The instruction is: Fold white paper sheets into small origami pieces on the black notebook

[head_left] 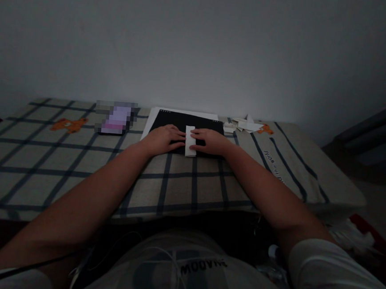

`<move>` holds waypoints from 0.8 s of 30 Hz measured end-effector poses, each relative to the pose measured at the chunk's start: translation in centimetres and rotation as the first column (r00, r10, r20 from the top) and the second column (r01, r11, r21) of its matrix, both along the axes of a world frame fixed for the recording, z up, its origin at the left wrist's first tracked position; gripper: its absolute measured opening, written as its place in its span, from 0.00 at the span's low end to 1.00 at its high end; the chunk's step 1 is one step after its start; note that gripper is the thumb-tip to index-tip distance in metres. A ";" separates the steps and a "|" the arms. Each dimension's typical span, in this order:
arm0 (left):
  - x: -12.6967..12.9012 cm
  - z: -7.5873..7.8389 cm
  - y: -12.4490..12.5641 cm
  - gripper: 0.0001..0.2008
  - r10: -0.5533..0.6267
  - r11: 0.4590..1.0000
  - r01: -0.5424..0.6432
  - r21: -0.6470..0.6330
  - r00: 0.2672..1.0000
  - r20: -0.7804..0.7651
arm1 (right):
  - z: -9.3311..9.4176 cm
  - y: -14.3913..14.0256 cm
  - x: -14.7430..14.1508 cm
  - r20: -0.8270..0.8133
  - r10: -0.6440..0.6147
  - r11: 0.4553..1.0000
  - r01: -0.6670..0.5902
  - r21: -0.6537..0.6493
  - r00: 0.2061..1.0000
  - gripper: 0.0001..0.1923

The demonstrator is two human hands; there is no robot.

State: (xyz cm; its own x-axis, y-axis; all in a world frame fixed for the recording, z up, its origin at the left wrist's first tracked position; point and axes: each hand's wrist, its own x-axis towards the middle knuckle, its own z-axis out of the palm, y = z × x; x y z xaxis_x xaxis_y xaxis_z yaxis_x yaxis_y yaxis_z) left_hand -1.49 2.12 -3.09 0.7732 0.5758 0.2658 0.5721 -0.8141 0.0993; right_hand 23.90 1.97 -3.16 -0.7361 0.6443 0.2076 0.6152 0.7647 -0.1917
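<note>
A narrow strip of folded white paper (pixel 189 148) lies upright in my view between my two hands, over the near part of a black sheet or notebook cover (pixel 171 119). My left hand (pixel 163 140) has its fingertips and thumb at the strip's left edge, gripping that side. From the right, my right hand (pixel 213 142) reaches over the strip, with its fingers and thumb on the paper's face and right edge. White sheets (pixel 150 121) stick out from under the black cover.
A phone (pixel 117 118) with a lit, blurred screen rests at the left. Folded white paper pieces (pixel 248 123) lie right of the black cover. The checked tablecloth (pixel 179 183) has orange bear figures (pixel 69 125). A wall (pixel 200 51) stands behind the table.
</note>
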 end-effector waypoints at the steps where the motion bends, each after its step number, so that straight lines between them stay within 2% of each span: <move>1: 0.0 0.0 0.0 0.16 0.000 1.000 0.000 -0.003 1.000 0.001 | 0.1 -0.1 0.0 0.007 -0.010 1.000 0.010 -0.004 1.000 0.28; 9: 0.0 0.0 -0.1 0.16 -0.015 1.000 0.015 -0.011 1.000 0.021 | 0.6 -0.5 -0.2 0.096 -0.046 0.999 0.044 0.019 0.994 0.29; 17: 0.0 0.1 0.0 0.15 -0.060 0.998 0.059 0.025 0.998 0.025 | 0.0 0.0 -0.1 0.082 -0.012 0.999 0.009 0.030 0.997 0.27; 24: 0.6 0.0 -0.4 0.17 0.004 1.000 -0.004 0.014 1.000 -0.012 | 0.3 0.0 -0.2 0.108 0.008 1.000 -0.011 0.027 0.994 0.23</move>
State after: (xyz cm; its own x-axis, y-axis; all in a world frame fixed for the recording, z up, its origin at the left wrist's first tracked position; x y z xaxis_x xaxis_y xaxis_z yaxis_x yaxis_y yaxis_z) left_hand -0.89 1.76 -3.04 0.7740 0.5752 0.2646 0.5764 -0.8131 0.0815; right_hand 23.72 1.97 -2.90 -0.7614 0.6319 0.1448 0.6235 0.7749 -0.1035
